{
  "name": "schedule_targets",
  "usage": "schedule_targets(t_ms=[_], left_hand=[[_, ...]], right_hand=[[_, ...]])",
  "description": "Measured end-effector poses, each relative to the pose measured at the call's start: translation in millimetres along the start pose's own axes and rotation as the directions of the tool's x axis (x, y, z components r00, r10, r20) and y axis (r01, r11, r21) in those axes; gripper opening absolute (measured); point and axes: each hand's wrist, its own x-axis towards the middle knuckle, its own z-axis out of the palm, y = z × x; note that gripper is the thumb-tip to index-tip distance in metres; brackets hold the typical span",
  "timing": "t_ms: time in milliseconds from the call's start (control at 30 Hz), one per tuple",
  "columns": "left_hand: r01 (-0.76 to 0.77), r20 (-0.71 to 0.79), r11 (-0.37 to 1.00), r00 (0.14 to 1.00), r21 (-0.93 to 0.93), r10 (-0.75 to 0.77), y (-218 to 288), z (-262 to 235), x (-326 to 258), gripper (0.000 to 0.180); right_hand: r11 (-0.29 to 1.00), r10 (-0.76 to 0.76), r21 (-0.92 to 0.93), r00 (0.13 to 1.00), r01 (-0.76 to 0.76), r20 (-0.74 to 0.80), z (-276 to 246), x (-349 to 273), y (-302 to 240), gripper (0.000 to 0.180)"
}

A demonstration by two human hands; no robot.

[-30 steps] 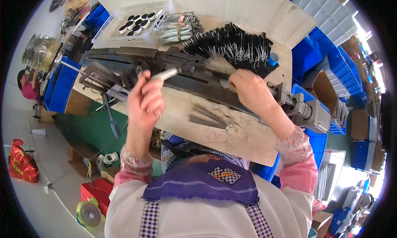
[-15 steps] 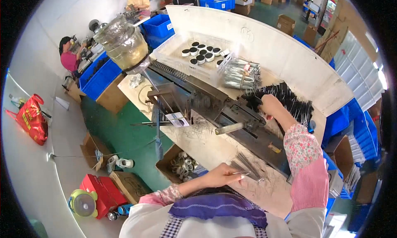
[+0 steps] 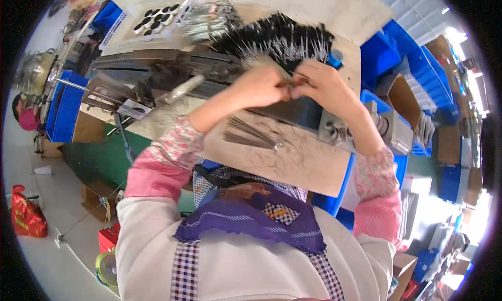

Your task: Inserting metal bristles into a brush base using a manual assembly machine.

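My left hand (image 3: pixel 261 85) and my right hand (image 3: pixel 323 84) meet fingertip to fingertip over the dark metal machine (image 3: pixel 172 71) on the bench. Between them they pinch a small bunch of thin black rods, just below the big pile of black rods (image 3: pixel 282 37). Beneath my forearms a loose bundle of thin grey rods (image 3: pixel 250 136) lies on the worn brown bench top (image 3: pixel 293 160). The machine's silver lever handle (image 3: pixel 183 89) sticks out to the left of my left hand.
A tray of round black parts (image 3: pixel 157 19) and a bundle of shiny metal pieces (image 3: pixel 209 18) sit at the back. Blue crates (image 3: pixel 402 55) and cardboard boxes stack up on the right. A red bag (image 3: pixel 26 217) lies on the floor at left.
My left hand has come up from the grey rods on the bench and joined my right hand at the machine. The view has swung to the right.
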Motion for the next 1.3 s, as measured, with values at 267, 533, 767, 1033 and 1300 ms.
schedule_targets(t_ms=[267, 533, 767, 1033, 1300], left_hand=[[-0.140, -0.206, 0.605, 0.860, 0.784, 0.466, -3, -43, -28, 0.001], [0.102, -0.300, 0.528, 0.727, -0.843, -0.618, -1, 54, -115, 0.030], [0.077, 0.059, -0.736, 0.997, -0.672, 0.050, -40, -23, -102, 0.048], [-0.021, 0.088, -0.869, 0.993, -0.494, -0.073, -2, -43, -102, 0.035], [0.211, -0.332, 0.876, 0.866, -0.434, -0.374, -33, 48, -97, 0.026]], right_hand=[[0.964, -0.221, -0.218, 0.917, 0.153, -0.332, 41, 30, -8, 0.017], [0.993, -0.113, -0.008, 0.939, 0.117, -0.326, 65, 50, 4, 0.019], [0.994, 0.034, 0.109, 0.984, -0.015, -0.173, 62, 61, 5, 0.017], [0.996, 0.071, 0.073, 0.984, -0.059, -0.166, 66, 56, -4, 0.012], [1.000, 0.000, 0.015, 0.979, 0.003, -0.206, 62, 55, -7, 0.011]])
